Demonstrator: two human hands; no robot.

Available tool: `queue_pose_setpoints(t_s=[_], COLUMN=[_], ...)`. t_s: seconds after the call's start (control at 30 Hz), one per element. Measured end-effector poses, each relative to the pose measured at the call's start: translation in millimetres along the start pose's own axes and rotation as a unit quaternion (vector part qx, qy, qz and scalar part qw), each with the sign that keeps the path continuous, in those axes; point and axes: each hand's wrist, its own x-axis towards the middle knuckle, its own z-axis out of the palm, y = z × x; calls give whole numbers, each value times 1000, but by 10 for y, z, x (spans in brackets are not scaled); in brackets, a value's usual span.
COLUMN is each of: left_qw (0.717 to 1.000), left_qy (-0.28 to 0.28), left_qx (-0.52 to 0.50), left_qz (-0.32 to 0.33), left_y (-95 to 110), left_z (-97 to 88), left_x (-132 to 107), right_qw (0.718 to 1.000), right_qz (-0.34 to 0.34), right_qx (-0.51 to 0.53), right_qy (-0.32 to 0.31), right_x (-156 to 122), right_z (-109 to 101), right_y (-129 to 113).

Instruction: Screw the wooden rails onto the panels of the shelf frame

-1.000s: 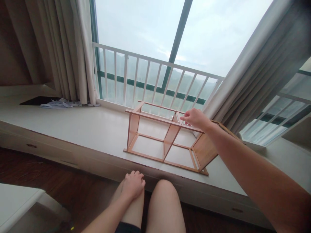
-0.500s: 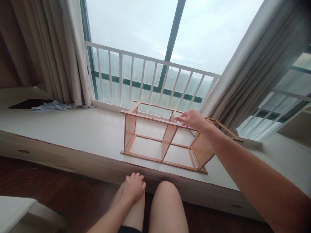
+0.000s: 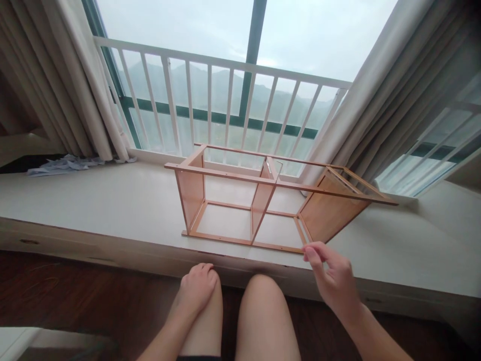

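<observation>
A light wooden shelf frame [image 3: 263, 198] with two open bays lies on its side on the white window ledge [image 3: 112, 200]. My right hand [image 3: 332, 278] hovers just in front of the frame's near right corner, thumb and forefinger pinched together; whatever they hold is too small to make out. My left hand [image 3: 197, 288] rests on my left knee with its fingers curled loosely over it. My right knee [image 3: 263, 306] is beside it.
A white railing [image 3: 210, 100] and large window stand behind the frame. Curtains [image 3: 75, 85] hang at the left and right. Crumpled paper [image 3: 63, 164] lies on the ledge at the far left. Dark wooden floor [image 3: 75, 301] lies below the ledge.
My right hand has left the frame's top rail and come back down to its near right corner. The view has moved closer and tilted down. My left hand stays on my knee.
</observation>
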Motion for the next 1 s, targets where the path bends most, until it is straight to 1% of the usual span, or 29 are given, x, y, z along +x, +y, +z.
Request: queue_pose_setpoints(t_s=[0.03, 0.1, 0.13, 0.17, 0.2, 0.23, 0.3, 0.37, 0.47, 0.57, 0.67, 0.8, 0.9, 1.0], left_qw=[1000, 997, 994, 991, 989, 988, 988, 988, 986, 984, 983, 980, 980, 981], left_qy=[-11, -44, -63, -81, -95, -105, -110, -114, -129, -134, -140, -145, -150, -147], left_qx=[11, 29, 30, 26, 17, 7, -9, -15, -21, -10, 7, 20, 16, 8], left_qz=[-20, -65, -84, -100, -111, -115, -107, -99, -107, -114, -121, -131, -130, -125], left_y=[9, 22, 18, 5, -17, -46, -115, -172, -204, -178, -134, -110, -142, -193], left_z=[-18, -33, -28, -14, 6, 30, 81, 122, 163, 197, 226, 242, 244, 244], left_x=[25, 85, 118, 152, 183, 213, 269, 330, 453, 591, 692, 751, 771, 771], right_qw=[998, 985, 973, 960, 944, 933, 923, 926, 932, 932, 930, 927, 927, 924], right_qz=[28, 78, 101, 137, 170, 198, 229, 235, 240, 251, 256, 266, 265, 267], right_qx=[-12, -48, -73, -102, -124, -139, -159, -159, -138, -128, -131, -141, -146, -148], right_qy=[-47, -145, -194, -224, -252, -267, -264, -248, -235, -228, -228, -224, -220, -232], right_x=[-170, -479, -619, -745, -856, -948, -1068, -1105, -1051, -949, -859, -782, -733, -690], right_z=[227, 698, 919, 1117, 1284, 1417, 1580, 1631, 1612, 1598, 1632, 1719, 1776, 1807], right_y=[168, 466, 585, 681, 755, 811, 885, 941, 1027, 1100, 1150, 1198, 1199, 1155])
